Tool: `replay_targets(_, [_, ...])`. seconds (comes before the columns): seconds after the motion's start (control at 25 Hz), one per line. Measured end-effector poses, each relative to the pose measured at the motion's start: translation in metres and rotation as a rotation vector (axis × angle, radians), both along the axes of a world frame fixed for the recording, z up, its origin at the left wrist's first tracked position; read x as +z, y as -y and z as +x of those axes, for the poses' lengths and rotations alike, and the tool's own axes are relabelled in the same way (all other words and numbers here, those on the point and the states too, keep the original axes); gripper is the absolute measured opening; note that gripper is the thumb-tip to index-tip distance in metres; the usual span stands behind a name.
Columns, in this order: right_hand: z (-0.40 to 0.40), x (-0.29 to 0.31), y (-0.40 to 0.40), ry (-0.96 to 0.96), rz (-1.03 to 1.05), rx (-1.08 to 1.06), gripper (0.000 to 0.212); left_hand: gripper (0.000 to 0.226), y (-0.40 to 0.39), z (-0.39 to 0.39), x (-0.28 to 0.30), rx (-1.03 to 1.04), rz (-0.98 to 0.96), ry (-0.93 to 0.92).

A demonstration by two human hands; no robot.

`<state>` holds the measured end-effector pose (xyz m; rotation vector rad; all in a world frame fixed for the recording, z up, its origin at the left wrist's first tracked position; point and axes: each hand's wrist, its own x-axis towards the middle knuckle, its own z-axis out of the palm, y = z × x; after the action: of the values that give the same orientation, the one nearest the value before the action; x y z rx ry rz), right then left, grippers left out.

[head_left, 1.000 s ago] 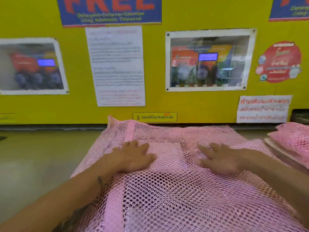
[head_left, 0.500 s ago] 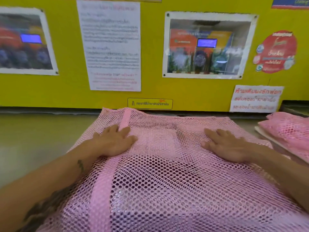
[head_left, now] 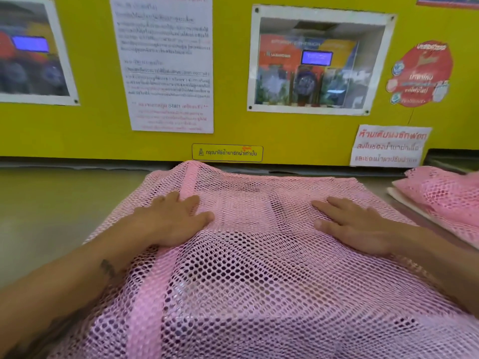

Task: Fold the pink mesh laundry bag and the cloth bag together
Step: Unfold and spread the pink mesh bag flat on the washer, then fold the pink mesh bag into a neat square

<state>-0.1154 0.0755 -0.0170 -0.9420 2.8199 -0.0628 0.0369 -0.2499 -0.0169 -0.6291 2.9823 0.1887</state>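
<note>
The pink open-weave mesh laundry bag lay spread across the centre and lower frame on the grey countertop. The left hand and right hand pressed flat on it, fingers extended, gripping nothing. A folded pink mesh bundle sat at right edge.

A pink mesh laundry bag of coarse open-weave netting with a smooth solid fabric band lies on a matt grey-green counter, while glossy laminated paper notices cover the shiny yellow wall at twelve o'clock.
</note>
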Motion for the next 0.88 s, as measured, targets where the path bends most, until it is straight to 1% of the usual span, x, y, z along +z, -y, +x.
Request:
replay_targets(0.12, [0.0,0.011,-0.008,0.037,-0.068,0.021,0.097,0.088,-0.012,-0.004,0.02,0.011,-0.055,0.0])
replay_targets(0.24, [0.001,0.036,-0.027,0.02,-0.147,0.011,0.077,0.079,-0.042,-0.018,0.044,-0.09,-0.081,-0.109])
replay_targets(0.32, [-0.002,0.06,-0.051,-0.015,-0.218,-0.021,0.075,0.073,-0.078,-0.033,0.056,-0.211,-0.09,-0.224])
replay_targets(0.44, [-0.019,0.092,-0.099,-0.131,-0.281,-0.092,0.077,0.06,-0.134,-0.059,0.07,-0.36,-0.086,-0.386])
replay_targets(0.56, [-0.046,0.114,-0.157,-0.194,-0.324,-0.2,0.086,0.053,-0.185,-0.096,0.079,-0.486,-0.046,-0.475])
replay_targets(0.64, [-0.064,0.122,-0.192,-0.19,-0.354,-0.263,0.072,0.055,-0.217,-0.119,0.083,-0.524,-0.003,-0.471])
replay_targets(0.72, [-0.079,0.122,-0.224,-0.171,-0.296,-0.326,0.067,0.056,-0.256,-0.143,0.086,-0.557,0.015,-0.459])
replay_targets(0.8, [-0.09,0.116,-0.248,-0.109,-0.187,-0.37,0.068,0.056,-0.293,-0.164,0.083,-0.591,0.021,-0.459])
replay_targets(0.88, [-0.099,0.109,-0.264,-0.023,-0.121,-0.375,0.071,0.057,-0.326,-0.187,0.075,-0.634,0.047,-0.46])
